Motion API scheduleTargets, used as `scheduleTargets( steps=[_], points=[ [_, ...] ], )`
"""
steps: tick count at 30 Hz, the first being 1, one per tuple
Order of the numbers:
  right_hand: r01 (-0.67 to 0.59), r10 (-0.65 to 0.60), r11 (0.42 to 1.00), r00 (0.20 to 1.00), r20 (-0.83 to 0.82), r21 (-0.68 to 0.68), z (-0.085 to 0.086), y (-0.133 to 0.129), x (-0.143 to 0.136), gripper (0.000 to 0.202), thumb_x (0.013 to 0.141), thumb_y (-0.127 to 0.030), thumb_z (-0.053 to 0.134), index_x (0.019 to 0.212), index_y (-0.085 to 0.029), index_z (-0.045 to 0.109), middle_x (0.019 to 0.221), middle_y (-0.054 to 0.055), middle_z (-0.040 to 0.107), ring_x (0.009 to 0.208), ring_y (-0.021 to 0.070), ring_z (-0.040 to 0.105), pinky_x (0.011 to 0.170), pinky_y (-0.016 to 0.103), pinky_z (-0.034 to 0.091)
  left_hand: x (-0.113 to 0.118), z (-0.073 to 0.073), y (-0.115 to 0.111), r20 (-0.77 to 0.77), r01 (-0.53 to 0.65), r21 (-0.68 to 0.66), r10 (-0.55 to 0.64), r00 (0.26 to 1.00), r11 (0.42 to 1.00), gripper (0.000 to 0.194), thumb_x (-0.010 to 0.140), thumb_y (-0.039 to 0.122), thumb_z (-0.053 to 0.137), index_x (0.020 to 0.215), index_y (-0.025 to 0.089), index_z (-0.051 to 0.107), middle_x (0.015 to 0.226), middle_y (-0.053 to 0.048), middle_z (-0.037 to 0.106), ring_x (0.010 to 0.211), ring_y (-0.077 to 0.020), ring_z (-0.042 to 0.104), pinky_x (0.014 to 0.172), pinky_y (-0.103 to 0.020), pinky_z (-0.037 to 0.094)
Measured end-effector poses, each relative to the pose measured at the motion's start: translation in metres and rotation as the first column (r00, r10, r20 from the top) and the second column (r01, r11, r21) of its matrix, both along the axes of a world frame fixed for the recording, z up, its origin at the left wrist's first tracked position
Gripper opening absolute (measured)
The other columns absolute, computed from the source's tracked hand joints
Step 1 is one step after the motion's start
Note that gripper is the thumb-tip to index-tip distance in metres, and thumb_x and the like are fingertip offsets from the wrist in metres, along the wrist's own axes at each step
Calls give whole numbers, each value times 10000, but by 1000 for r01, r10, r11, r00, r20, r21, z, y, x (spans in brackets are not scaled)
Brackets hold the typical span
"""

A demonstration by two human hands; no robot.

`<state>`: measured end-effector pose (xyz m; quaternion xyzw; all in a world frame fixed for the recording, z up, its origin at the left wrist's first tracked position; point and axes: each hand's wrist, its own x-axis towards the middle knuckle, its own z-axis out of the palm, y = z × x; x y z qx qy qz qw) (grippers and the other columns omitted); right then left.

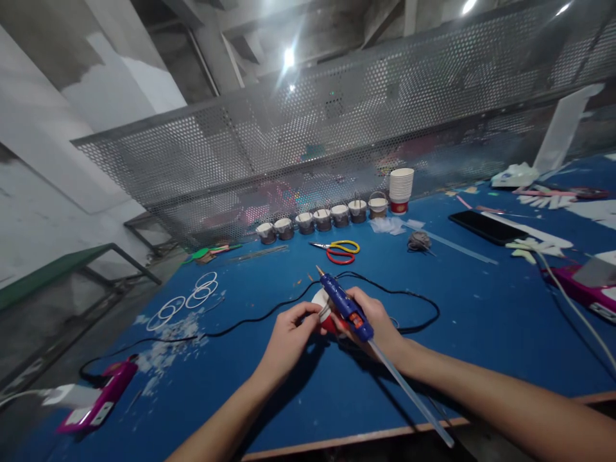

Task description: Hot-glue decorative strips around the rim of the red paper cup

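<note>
Gluing was in hand: the right hand [380, 321] clenched the blue glue gun [344, 305] while the left hand [289, 333] pinched the red-and-white paper cup [323, 313], which needed steadying under the nozzle.

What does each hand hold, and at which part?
The right hand holds the blue glue gun by its body. The left hand pinches the rim of a red-and-white paper cup.

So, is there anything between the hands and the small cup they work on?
Nothing visible. The left hand touches the red and white cup directly. The right hand grips the blue glue gun and lies against the cup.
</note>
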<state>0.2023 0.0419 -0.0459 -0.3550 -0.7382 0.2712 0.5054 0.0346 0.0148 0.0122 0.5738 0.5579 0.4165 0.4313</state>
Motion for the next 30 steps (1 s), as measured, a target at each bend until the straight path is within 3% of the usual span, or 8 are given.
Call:
scheduleTargets(
  steps=[9,21,25,30],
  points=[
    [68,-69,998,994,-84,-12,5,7,7,146,766,-238,631,837,-214,506,660,-32,596,530,118,527,542,220,437,11,1,10,-124,47,86,-36,992,995,188,719,260,541,709,150,693,554,18,594,540,-123,533,550,-215,423],
    [13,-13,1000,999,29,15,8,5,8,160,781,-264,610,847,-220,470,710,-8,594,588,142,540,574,247,437,8,-7,7,-61,9,114,-2,998,993,164,723,271,574,698,148,679,558,15,580,528,-119,528,528,-213,440],
    [-28,28,1000,999,18,3,6,6,9,142,781,-255,590,849,-219,471,719,-7,598,592,142,547,579,246,439,6,-9,6,-89,15,125,-4,996,992,171,739,259,561,709,142,682,561,15,567,526,-117,523,520,-208,424],
    [0,0,1000,1000,12,-3,3,8,10,176,773,-263,625,855,-219,475,722,-18,594,601,136,544,588,239,435,2,-14,6,-167,32,233,8,986,972,187,759,243,550,716,143,702,602,-4,587,541,-118,520,520,-209,405]
  ],
)
